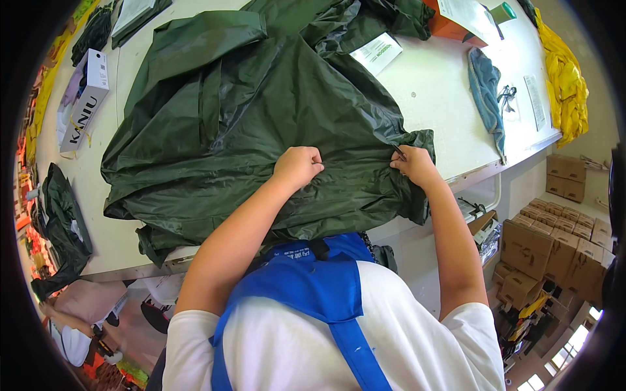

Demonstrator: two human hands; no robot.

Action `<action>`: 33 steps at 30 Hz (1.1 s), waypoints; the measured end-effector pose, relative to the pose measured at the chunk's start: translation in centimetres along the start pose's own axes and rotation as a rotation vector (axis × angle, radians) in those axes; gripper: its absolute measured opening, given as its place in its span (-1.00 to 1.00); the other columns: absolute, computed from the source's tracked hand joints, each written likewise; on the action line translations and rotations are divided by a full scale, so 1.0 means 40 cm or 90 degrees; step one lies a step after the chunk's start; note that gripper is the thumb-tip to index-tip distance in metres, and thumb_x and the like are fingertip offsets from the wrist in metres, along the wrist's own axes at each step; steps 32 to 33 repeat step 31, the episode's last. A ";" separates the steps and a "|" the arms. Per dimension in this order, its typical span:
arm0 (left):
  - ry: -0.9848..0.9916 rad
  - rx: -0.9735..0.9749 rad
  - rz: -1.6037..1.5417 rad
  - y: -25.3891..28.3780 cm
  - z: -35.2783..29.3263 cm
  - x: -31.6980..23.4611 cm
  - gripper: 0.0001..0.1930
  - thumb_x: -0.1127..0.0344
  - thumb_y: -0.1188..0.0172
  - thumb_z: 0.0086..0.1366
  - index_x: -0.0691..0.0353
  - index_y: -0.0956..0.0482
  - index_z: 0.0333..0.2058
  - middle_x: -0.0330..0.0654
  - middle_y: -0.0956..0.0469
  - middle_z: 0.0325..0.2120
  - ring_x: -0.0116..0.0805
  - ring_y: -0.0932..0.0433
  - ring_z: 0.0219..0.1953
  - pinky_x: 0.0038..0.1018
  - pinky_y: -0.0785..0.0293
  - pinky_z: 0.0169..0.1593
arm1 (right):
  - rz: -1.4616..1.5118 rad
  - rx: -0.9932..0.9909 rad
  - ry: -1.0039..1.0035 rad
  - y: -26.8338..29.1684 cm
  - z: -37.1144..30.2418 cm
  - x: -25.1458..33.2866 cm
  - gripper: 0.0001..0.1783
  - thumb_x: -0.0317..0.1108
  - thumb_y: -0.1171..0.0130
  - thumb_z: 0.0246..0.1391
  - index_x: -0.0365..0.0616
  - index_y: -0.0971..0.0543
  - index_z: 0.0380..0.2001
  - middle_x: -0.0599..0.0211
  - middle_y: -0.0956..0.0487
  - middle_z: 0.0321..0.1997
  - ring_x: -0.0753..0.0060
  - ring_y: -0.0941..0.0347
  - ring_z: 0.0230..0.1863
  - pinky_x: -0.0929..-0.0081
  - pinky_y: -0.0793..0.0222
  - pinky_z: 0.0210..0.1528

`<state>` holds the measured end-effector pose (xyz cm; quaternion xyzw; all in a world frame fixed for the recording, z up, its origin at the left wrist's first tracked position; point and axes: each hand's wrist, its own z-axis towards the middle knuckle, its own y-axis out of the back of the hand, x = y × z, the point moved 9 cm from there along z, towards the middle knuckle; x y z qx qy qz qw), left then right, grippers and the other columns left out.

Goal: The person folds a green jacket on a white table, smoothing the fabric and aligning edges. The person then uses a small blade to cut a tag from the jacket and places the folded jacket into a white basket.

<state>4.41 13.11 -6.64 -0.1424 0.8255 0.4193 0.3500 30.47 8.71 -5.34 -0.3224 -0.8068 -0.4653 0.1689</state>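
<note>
A dark green raincoat-like garment (261, 111) of thin, shiny fabric lies spread and wrinkled over the white table (450, 111), its near edge hanging past the table's front. My left hand (298, 167) is closed in a pinch on the fabric near the middle of a gathered band. Further right, at the bunched end of that band, my right hand (414, 164) is closed too. A small dark, narrow piece (398, 153) sticks out between its thumb and fingers; whether it is a tool or a cord end I cannot tell. The band runs between both hands.
At left stand a white box (85, 98) and another dark green garment (65, 221). A white card (377, 53), orange box (460, 23), blue cloth (486, 91) and yellow garment (562, 78) lie across the far and right side. Cardboard boxes (528, 247) are stacked beyond the table.
</note>
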 end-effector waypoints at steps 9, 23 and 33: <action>0.058 0.093 0.069 -0.009 0.037 0.011 -0.83 0.27 -0.35 -0.04 0.21 -0.57 -0.56 -0.11 -0.57 -0.58 -0.14 -0.56 -0.44 -0.29 -0.44 -0.35 | -0.004 0.031 -0.015 -0.005 0.032 -0.008 -0.82 -0.44 -0.32 -0.11 -0.26 -0.50 -0.48 0.36 -0.50 -0.56 0.57 -0.40 -0.53 0.53 -0.33 -0.43; 0.077 0.076 0.116 -0.016 0.024 -0.017 -0.81 0.15 -0.30 0.04 0.12 -0.58 -0.50 -0.17 -0.59 -0.50 -0.13 -0.57 -0.33 -0.24 -0.45 -0.30 | -0.017 0.027 -0.020 -0.004 0.025 -0.008 -0.79 -0.42 -0.33 -0.14 -0.27 -0.49 -0.49 0.23 -0.52 -0.55 0.41 -0.42 -0.49 0.48 -0.35 -0.35; -0.003 -0.016 0.210 0.168 -0.095 0.045 -0.58 -0.03 -0.30 0.02 0.14 -0.56 -0.25 -0.06 -0.61 -0.36 -0.10 -0.57 -0.21 -0.20 -0.39 -0.08 | -0.058 -0.064 -0.011 0.158 0.022 -0.032 -0.89 -0.52 -0.22 -0.08 -0.22 -0.47 -0.56 0.19 -0.53 -0.59 0.32 -0.46 -0.54 0.41 -0.39 -0.39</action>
